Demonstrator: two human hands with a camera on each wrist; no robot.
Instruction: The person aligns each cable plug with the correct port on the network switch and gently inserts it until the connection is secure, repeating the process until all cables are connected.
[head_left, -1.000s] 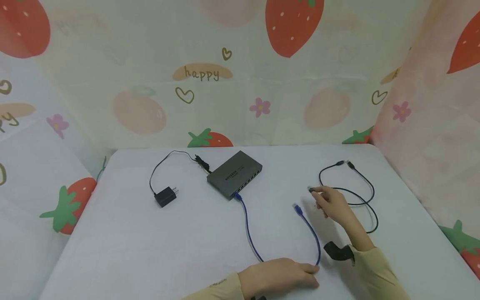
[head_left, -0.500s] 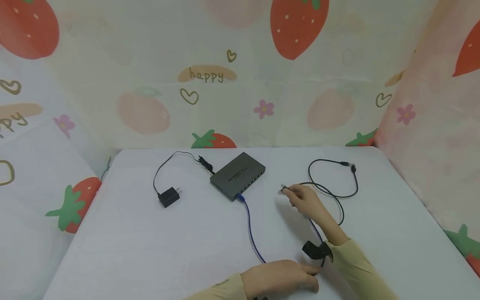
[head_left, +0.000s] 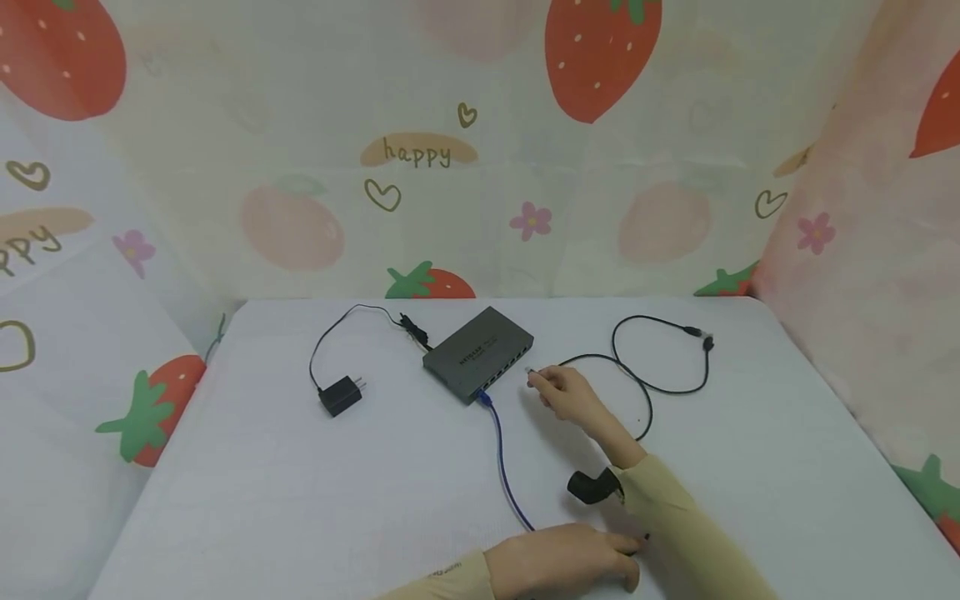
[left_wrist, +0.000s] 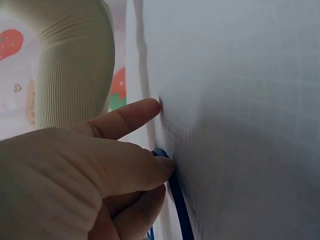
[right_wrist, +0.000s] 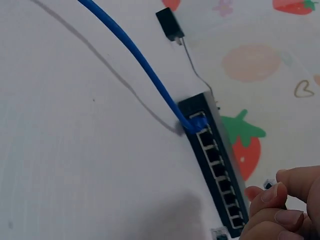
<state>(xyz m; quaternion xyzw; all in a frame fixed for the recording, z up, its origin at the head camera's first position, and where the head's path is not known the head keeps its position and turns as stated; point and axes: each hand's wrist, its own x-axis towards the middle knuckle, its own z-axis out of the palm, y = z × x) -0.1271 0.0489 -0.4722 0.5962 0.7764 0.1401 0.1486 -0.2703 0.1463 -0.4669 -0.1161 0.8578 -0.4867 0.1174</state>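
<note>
My right hand pinches a clear-ended network plug on a black network cable, just right of the grey network switch. A second clear plug shows at the bottom of the right wrist view; whether I hold it I cannot tell. One end of a blue network cable sits in the switch's end port; several other ports look vacant. Near the table's front, my left hand holds the blue cable between thumb and fingers, index finger touching the table. The cable's other end is hidden behind my right arm.
A black power adapter lies left of the switch, its thin cord running to the switch's back. Black cable loops lie at the right, with plug ends near the back. Strawberry-print cloth walls surround the white table.
My right hand has moved left to beside the switch, drawing black cable along and passing over the blue cable's free end. The left hand has stayed in place. The head view has shifted slightly.
</note>
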